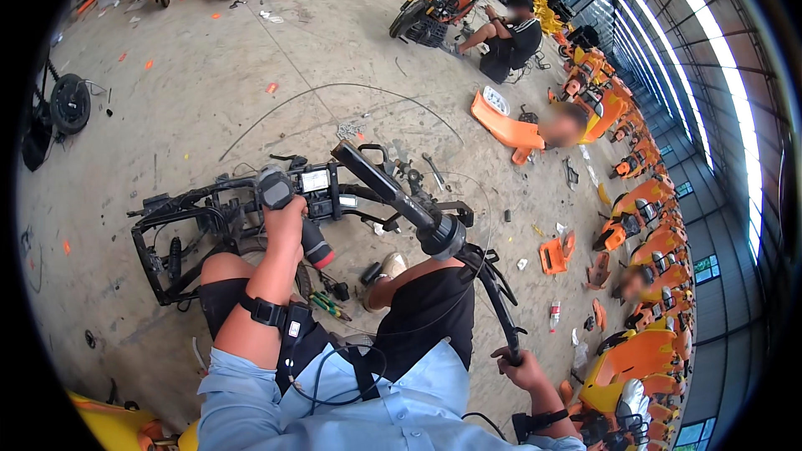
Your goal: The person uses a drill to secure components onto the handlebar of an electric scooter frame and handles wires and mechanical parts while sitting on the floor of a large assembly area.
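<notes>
My left hand (286, 214) is closed around a grey-black cordless power tool (274, 187), whose red-trimmed end (317, 247) sticks out beyond my fingers. Its head is over the black scooter frame (190, 197), which lies in front of my knees; its tip is hidden. At lower right, my right hand (526, 370) grips the end of a black handlebar (503, 316). From there the bar rises to the thick black steering tube (391, 194), which slants across the frame. A few green-handled tools (331, 307) lie on the floor between my legs.
A long thin cable (311, 88) arcs over the concrete. Beyond the frame lie a wrench (434, 169) and an orange body panel (508, 124). A bottle (555, 317) lies to the right, near rows of orange scooters (639, 219). Another person (511, 40) sits beside a motorcycle (443, 2).
</notes>
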Motion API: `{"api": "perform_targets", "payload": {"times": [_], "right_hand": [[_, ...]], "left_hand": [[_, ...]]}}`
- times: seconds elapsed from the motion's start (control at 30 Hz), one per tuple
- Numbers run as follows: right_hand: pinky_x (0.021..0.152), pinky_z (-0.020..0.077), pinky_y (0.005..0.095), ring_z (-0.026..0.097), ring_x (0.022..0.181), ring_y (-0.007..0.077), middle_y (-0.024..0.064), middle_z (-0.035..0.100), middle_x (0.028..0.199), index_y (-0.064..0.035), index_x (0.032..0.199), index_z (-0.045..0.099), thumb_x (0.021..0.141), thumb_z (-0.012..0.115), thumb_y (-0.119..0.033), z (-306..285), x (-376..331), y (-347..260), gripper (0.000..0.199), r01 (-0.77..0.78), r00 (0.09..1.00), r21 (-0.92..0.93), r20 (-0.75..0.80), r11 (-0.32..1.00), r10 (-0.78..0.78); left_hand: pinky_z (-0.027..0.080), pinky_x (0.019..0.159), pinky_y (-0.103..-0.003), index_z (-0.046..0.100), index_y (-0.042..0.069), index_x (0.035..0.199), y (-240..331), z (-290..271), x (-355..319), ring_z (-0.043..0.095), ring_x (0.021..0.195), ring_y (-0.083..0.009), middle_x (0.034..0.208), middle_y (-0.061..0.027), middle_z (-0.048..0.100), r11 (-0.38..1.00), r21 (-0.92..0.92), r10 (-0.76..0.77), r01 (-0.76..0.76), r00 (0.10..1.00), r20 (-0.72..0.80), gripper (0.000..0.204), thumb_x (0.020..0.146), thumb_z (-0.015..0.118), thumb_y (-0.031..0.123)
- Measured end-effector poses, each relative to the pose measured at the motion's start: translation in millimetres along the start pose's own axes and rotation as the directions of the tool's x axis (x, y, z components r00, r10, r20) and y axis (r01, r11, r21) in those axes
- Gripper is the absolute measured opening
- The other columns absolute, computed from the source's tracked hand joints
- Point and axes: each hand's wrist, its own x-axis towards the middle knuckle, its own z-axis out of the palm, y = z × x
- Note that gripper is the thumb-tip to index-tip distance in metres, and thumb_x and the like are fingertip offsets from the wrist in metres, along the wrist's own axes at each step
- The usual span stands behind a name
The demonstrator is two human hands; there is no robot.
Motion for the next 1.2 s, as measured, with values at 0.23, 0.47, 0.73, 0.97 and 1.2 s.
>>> {"api": "perform_targets", "payload": {"times": [0.23, 0.47, 0.73, 0.97, 1.2], "right_hand": [[0.069, 0.0494, 0.0293, 0.060, 0.073, 0.0103, 0.0011, 0.066, 0.077, -0.0054, 0.114, 0.070, 0.091, 0.061, -0.007, 0, -5, -21, 0.025, -0.024, 0.999, -0.034, -0.044, 0.999, 0.022], [0.067, 0.0492, 0.0285, 0.060, 0.071, 0.0100, 0.0006, 0.064, 0.075, -0.0044, 0.112, 0.071, 0.090, 0.062, -0.007, -6, 2, -17, 0.024, 0.038, 0.998, 0.001, -0.048, 0.999, -0.038], [0.062, 0.0473, 0.0298, 0.054, 0.063, 0.0098, 0.0030, 0.060, 0.067, -0.0079, 0.108, 0.073, 0.085, 0.067, -0.013, -20, 3, -17, 0.024, -0.014, 0.976, -0.136, -0.218, 0.991, -0.016], [0.063, 0.0484, 0.0325, 0.054, 0.063, 0.0120, 0.0054, 0.058, 0.066, -0.0080, 0.107, 0.073, 0.083, 0.069, -0.013, -37, 6, -16, 0.025, 0.079, 0.965, -0.204, -0.231, 0.976, -0.126], [0.065, 0.0500, 0.0354, 0.059, 0.063, 0.0213, 0.0117, 0.062, 0.071, -0.0054, 0.105, 0.070, 0.082, 0.073, -0.015, -52, 1, -34, 0.025, 0.152, 0.954, -0.325, -0.199, 0.933, -0.224]], "left_hand": [[0.045, 0.061, -0.031, 0.056, 0.003, 0.099, -5, -1, 5, 0.057, 0.065, -0.0148, 0.077, -0.0043, 0.061, 0.999, 0.024, -0.026, 0.026, 1.000, 0.005, 0.026, 0.075, 0.064, 0.001], [0.045, 0.057, -0.034, 0.058, 0.004, 0.092, -14, 5, 9, 0.057, 0.062, -0.0175, 0.075, -0.0058, 0.060, 0.998, 0.057, 0.014, -0.011, 0.998, -0.058, 0.019, 0.075, 0.066, 0.001], [0.045, 0.057, -0.033, 0.058, 0.004, 0.096, -14, 8, 12, 0.057, 0.062, -0.0167, 0.075, -0.0056, 0.060, 0.998, 0.065, 0.006, -0.005, 1.000, -0.025, 0.023, 0.075, 0.066, 0.002], [0.046, 0.059, -0.031, 0.058, 0.004, 0.103, -17, 6, 20, 0.058, 0.063, -0.0155, 0.079, -0.0049, 0.063, 0.996, 0.080, 0.027, -0.033, 0.996, 0.081, 0.026, 0.078, 0.067, 0.003], [0.046, 0.060, -0.028, 0.067, 0.006, 0.094, -6, 14, 10, 0.059, 0.065, -0.0132, 0.079, -0.0028, 0.065, 1.000, 0.015, 0.007, -0.007, 1.000, 0.007, 0.010, 0.085, 0.064, 0.009]]}}
